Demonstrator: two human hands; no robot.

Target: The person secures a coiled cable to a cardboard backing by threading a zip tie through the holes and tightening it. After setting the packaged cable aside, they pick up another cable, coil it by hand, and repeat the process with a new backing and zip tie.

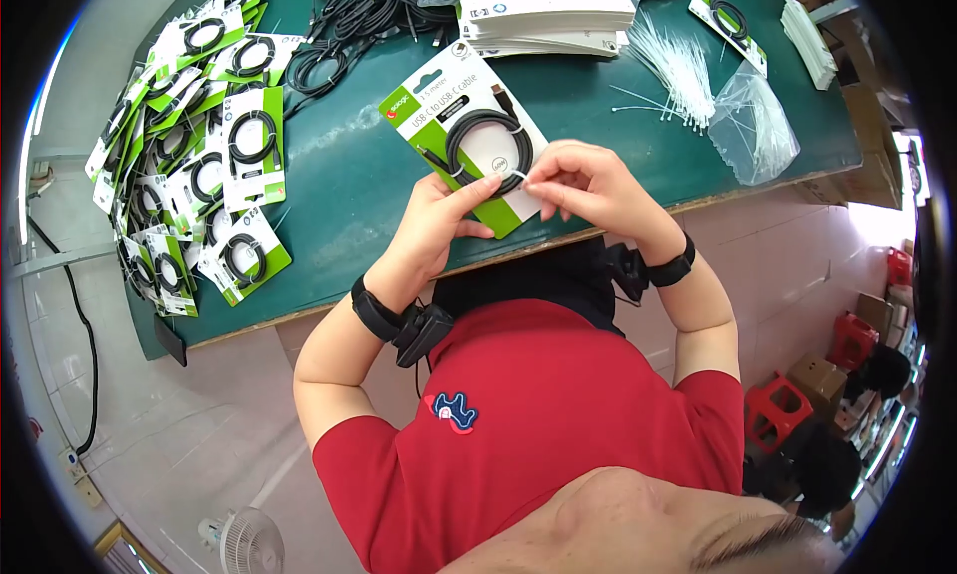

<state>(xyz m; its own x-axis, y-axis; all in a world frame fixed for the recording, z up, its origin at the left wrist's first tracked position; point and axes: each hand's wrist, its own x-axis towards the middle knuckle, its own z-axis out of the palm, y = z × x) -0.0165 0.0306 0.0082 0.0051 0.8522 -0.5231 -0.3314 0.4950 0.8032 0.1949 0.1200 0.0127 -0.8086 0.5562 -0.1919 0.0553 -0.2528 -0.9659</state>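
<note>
While the left hand (431,225) presses the green-and-white cable card (469,135) and the right hand (583,180) pinches a thin white zip tie (518,178) — a slackened pinch risks the coiled black cable (486,140) springing loose.

so the cable card (469,135) sits on the table (369,190) right behind both hands, finished cards (194,165) piled off to the left, zip ties (678,70) right, blank card stack (543,10) behind

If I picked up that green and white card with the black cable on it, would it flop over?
Probably only a little: the card looks thin and flat, so it may bend. The coiled cable lies tied against it, so it likely stays put. It seems light, since the left hand and right hand manage it with fingertips.
</note>
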